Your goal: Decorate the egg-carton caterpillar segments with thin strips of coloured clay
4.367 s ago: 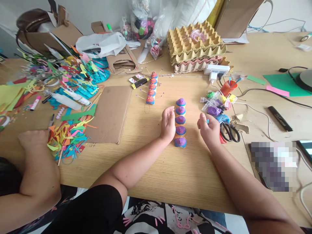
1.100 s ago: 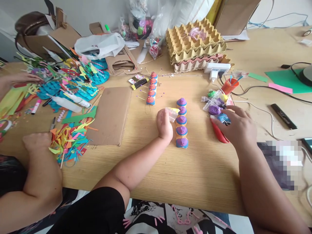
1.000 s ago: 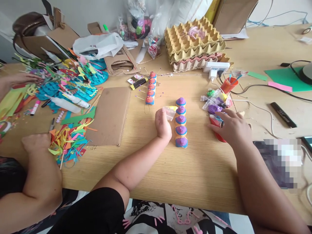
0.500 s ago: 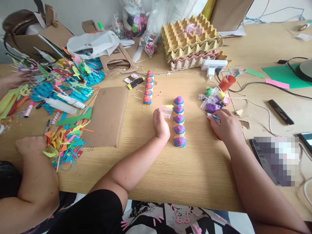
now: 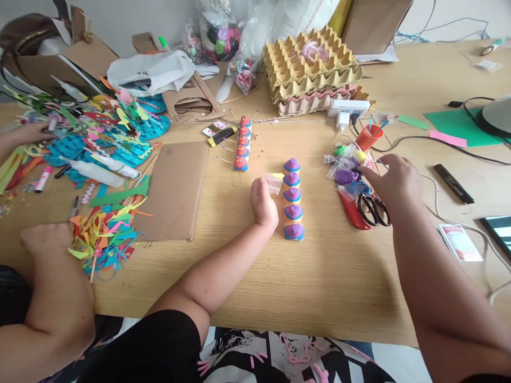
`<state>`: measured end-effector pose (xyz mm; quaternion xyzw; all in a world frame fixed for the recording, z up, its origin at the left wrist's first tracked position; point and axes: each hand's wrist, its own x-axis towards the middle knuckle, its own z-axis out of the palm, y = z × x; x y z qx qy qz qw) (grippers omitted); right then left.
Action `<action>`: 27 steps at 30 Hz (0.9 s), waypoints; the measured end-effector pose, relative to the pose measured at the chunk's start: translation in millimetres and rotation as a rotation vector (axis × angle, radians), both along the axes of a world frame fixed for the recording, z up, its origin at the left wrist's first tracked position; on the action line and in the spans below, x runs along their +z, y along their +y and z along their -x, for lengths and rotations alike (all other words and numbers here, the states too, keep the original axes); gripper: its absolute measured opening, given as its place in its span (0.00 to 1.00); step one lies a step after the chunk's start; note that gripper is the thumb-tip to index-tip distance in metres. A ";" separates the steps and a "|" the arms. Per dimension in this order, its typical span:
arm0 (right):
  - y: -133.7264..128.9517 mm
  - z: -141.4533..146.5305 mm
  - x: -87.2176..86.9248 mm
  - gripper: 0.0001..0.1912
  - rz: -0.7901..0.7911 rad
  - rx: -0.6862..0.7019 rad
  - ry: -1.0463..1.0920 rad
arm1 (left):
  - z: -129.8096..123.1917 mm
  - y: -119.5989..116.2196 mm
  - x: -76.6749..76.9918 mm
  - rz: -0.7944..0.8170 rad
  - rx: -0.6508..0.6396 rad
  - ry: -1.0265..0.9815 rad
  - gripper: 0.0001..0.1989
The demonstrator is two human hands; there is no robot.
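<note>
My left hand (image 5: 264, 205) rests on the table, fingers curled around a small clear plastic bag (image 5: 273, 184) with a yellow part. Just right of it stands an egg-carton strip (image 5: 293, 197), its several bumps painted blue with purple caps. My right hand (image 5: 397, 181) is raised over the right side, near the orange cup (image 5: 369, 137). A thin blue stick (image 5: 384, 166) appears between its thumb and forefinger, mostly hidden. Below that hand lie black-handled scissors (image 5: 373, 209) on a red pouch (image 5: 355, 213), beside small bags of coloured clay (image 5: 346, 175).
A second strip (image 5: 241, 146) with red tops and pins stands farther back. Egg trays (image 5: 313, 69) are stacked behind. Cardboard (image 5: 171, 191), paper strips (image 5: 104, 234) and glue bottles (image 5: 96, 171) lie left, with another person's arm (image 5: 59, 287). A power cable (image 5: 431, 139) crosses the right side.
My right hand has lifted away from the red pouch, up and to the right, uncovering the scissors and a blue bag. My left hand stays put.
</note>
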<state>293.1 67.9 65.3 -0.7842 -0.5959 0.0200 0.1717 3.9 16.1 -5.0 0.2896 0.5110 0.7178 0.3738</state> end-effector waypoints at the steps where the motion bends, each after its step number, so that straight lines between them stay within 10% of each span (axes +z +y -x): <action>1: 8.9 1.3 0.9 0.23 0.018 0.014 -0.032 | 0.1 0.2 0.3 0.002 0.000 0.005 0.25; 13: 22.0 18.0 19.4 0.25 0.196 -0.092 -0.197 | -0.8 1.5 -4.0 -0.021 -0.005 -0.016 0.24; 27: 17.4 -34.0 14.8 0.11 0.105 0.057 -0.008 | -0.8 1.5 -0.2 0.018 -0.005 0.018 0.24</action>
